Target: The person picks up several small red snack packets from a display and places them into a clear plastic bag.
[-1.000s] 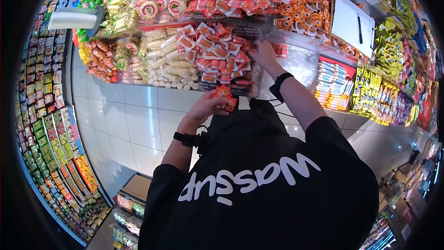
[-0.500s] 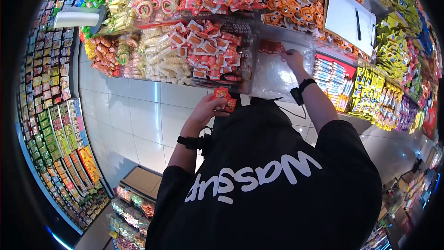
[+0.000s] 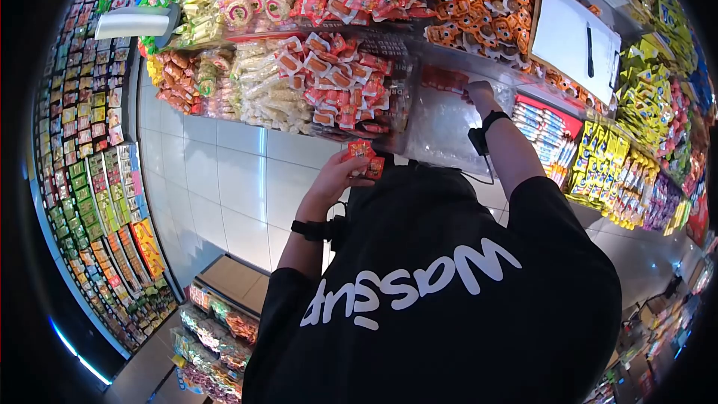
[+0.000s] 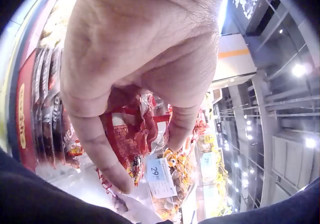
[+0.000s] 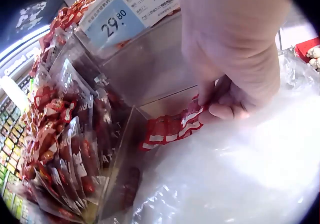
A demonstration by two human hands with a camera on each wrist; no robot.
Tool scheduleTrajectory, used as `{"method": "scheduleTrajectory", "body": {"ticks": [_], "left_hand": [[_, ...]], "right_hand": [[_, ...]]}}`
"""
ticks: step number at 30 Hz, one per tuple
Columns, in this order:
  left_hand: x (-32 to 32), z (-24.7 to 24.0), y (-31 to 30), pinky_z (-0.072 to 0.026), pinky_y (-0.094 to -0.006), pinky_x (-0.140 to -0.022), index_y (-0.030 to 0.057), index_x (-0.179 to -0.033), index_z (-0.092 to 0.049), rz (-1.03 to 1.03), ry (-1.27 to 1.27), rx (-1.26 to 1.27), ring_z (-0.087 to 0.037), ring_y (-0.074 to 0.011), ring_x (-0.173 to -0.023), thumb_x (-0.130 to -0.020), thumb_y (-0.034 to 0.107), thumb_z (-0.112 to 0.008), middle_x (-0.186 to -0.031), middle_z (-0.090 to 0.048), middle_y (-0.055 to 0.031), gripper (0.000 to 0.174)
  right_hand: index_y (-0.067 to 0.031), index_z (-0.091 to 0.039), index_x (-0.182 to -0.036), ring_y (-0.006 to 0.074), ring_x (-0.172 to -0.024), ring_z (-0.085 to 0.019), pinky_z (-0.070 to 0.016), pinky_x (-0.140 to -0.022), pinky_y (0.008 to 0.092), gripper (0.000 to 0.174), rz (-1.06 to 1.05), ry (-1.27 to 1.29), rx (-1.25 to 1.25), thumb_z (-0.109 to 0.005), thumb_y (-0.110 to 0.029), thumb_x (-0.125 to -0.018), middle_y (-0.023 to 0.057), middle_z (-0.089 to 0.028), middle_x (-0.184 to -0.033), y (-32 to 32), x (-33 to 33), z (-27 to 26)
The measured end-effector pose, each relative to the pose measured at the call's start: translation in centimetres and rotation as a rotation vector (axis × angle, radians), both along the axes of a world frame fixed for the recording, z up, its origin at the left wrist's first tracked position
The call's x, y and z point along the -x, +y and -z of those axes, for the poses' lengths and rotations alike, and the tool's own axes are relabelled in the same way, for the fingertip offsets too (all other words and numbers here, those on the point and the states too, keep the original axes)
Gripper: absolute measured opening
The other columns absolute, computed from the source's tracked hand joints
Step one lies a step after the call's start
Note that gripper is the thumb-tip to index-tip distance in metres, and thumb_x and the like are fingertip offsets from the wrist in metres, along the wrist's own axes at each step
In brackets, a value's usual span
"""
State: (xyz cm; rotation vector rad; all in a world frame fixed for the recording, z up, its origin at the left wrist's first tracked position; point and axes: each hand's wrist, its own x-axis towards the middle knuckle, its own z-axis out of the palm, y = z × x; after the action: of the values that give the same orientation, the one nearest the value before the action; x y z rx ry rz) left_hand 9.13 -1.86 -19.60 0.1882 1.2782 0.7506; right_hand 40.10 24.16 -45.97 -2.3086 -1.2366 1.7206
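left hand [image 3: 329, 179] curled round red snack packets [image 3: 362, 157] at my chest | right hand [image 5: 235, 59] pinching red packet strip [image 5: 170, 129] inside clear bin [image 3: 445, 123] | light, crinkly, slick film, I judge; grip sealed edges

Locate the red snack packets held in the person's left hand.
In the head view the red snack packets sit near centre, gripped by the left hand, just below the clear bin of sausage packs.
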Motion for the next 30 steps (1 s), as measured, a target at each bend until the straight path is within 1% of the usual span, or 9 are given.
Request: {"method": "scheduleTrajectory", "body": {"ticks": [7, 11, 13, 15, 18, 20, 23, 26, 30], "left_hand": [[-0.3, 0.2, 1.4, -0.0599, -0.04, -0.078, 0.0016, -0.114, -0.055, 0.027, 0.001, 0.019, -0.064, -0.0172, -0.09, -0.091, 0.014, -0.061, -0.099, -0.062, -0.0056, 0.027], [-0.6, 0.0, 2.3, -0.0605, -0.0362, -0.074, 0.0012, -0.112, -0.056, 0.061, 0.019, 0.005, -0.064, -0.0179, -0.089, -0.09, 0.014, -0.063, -0.097, -0.062, -0.006, 0.027], [-0.9, -0.4, 2.9, -0.0605, -0.0359, -0.075, 0.0006, -0.114, -0.055, 0.068, 0.042, -0.013, -0.065, -0.0189, -0.091, -0.09, 0.015, -0.063, -0.101, -0.062, -0.0079, 0.029], [-0.7, 0.3, 3.3, -0.0604, -0.035, -0.075, 0.0001, -0.116, -0.054, 0.089, 0.028, -0.028, -0.065, -0.0198, -0.092, -0.09, 0.014, -0.064, -0.105, -0.062, -0.0093, 0.032], [-0.9, 0.7, 3.9, -0.0603, -0.0332, -0.075, 0.0005, -0.118, -0.055, 0.131, 0.029, -0.04, -0.065, -0.019, -0.094, -0.088, 0.013, -0.066, -0.106, -0.063, -0.0089, 0.034], [-1.5, 0.1, 4.6, -0.0602, -0.0332, -0.076, 0.0023, -0.12, -0.055, 0.196, 0.048, -0.046, -0.065, -0.017, -0.094, -0.089, 0.012, -0.065, -0.106, -0.064, -0.0073, 0.034], [-2.4, 0.3, 5.4, -0.06, -0.0313, -0.075, 0.0021, -0.12, -0.056, 0.313, 0.076, -0.096, -0.064, -0.0155, -0.094, -0.088, 0.014, -0.067, -0.106, -0.064, -0.0071, 0.035], [-2.8, 0.2, 5.8, -0.0594, -0.0292, -0.073, 0.0018, -0.118, -0.057, 0.467, 0.124, -0.141, -0.063, -0.0136, -0.093, -0.088, 0.016, -0.067, -0.105, -0.064, -0.0068, 0.035], [-3.3, 0.1, 5.6, -0.059, -0.0288, -0.071, 0.0008, -0.116, -0.058, 0.444, 0.17, -0.149, -0.063, -0.0135, -0.09, -0.091, 0.024, -0.065, -0.103, -0.063, -0.0065, 0.035]], "right_hand": [[-0.0063, -0.07, -0.084, 0.0199, -0.072, -0.07, -0.0555, -0.068, 0.033, 0.043, -0.342, -0.264, -0.069, -0.064, -0.049, -0.084, 0.0083, -0.071, -0.077, 0.8, -0.2, -1.1], [-0.0074, -0.071, -0.09, 0.0257, -0.084, -0.069, -0.0533, -0.076, 0.0343, 0.041, -0.349, -0.44, -0.392, -0.065, -0.047, -0.082, 0.0127, -0.071, -0.086, -0.2, -0.2, -1.2], [-0.0063, -0.071, -0.092, 0.0285, -0.086, -0.067, -0.0524, -0.078, 0.0352, 0.037, -0.298, -0.358, -0.642, -0.065, -0.042, -0.084, 0.015, -0.07, -0.089, -1.8, 0.4, -3.6], [-0.0067, -0.071, -0.097, 0.0254, -0.083, -0.067, -0.0519, -0.077, 0.0337, 0.03, -0.396, -0.026, -0.664, -0.064, -0.034, -0.087, 0.0132, -0.07, -0.088, -3.1, 2.1, -8.8], [-0.0056, -0.069, -0.105, 0.0177, -0.081, -0.064, -0.0502, -0.076, 0.0307, 0.023, -0.601, 0.439, -0.55, -0.064, -0.023, -0.09, 0.0096, -0.069, -0.091, -6.5, 5.2, -17.2], [-0.0056, -0.067, -0.11, 0.0128, -0.083, -0.061, -0.0492, -0.075, 0.0291, 0.029, -0.686, 0.779, -0.44, -0.068, -0.024, -0.088, 0.0067, -0.068, -0.095, -8.7, 6.7, -19.9], [-0.006, -0.067, -0.109, 0.016, -0.084, -0.063, -0.0485, -0.077, 0.0304, 0.035, -0.794, 0.774, -0.425, -0.071, -0.03, -0.084, 0.0079, -0.069, -0.091, -10.9, 8.1, -22.8], [-0.0049, -0.066, -0.102, 0.0142, -0.084, -0.063, -0.0489, -0.077, 0.0308, 0.032, -0.669, 0.86, -0.267, -0.074, -0.028, -0.082, 0.0062, -0.068, -0.088, -11.5, 8.3, -20.7], [-0.0029, -0.063, -0.093, 0.0112, -0.081, -0.063, -0.0513, -0.076, 0.0277, 0.018, -0.539, 1.025, -0.121, -0.071, -0.018, -0.086, 0.004, -0.067, -0.086, -11.2, 7.2, -20.3]]}}
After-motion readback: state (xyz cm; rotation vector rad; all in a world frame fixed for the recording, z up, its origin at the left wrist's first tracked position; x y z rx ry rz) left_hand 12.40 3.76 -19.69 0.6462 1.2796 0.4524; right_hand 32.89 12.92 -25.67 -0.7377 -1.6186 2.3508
